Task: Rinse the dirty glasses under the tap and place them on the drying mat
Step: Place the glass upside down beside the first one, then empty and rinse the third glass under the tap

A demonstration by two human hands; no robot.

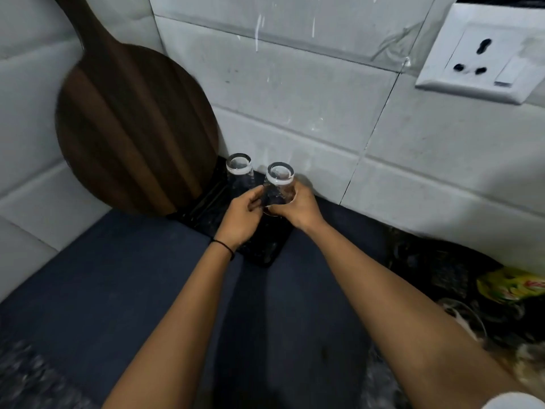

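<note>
Both hands are at one clear glass (279, 184), which is upside down with its thick base up. It sits on, or just above, the black drying mat (259, 249); the mouth is hidden behind the hands, so contact with the mat cannot be confirmed.

Right hand (298, 209): fingers wrapped around the lower wall of the glass, grasping it. Left hand (240, 218): fingers (256, 193) curled in against the near-left side of the same glass, steadying it; whether they grip firmly cannot be told.

A second glass (239, 166) stands inverted on the mat, just beyond and left of the left fingers, apart from the held one. A round wooden chopping board (132, 125) leans on the tiled wall left of both. A wall socket (483, 57) is well up and right.

Handling judgement:
- Thin-walled, rigid, brittle; light.
- Probably wet, so slippery.
- Best held around the mid-to-lower wall, not pinched at the rim.
- Set down gently; keep clear of the neighbouring glass to avoid a knock.

The blue tabletop (118, 276) surrounds the mat.
</note>
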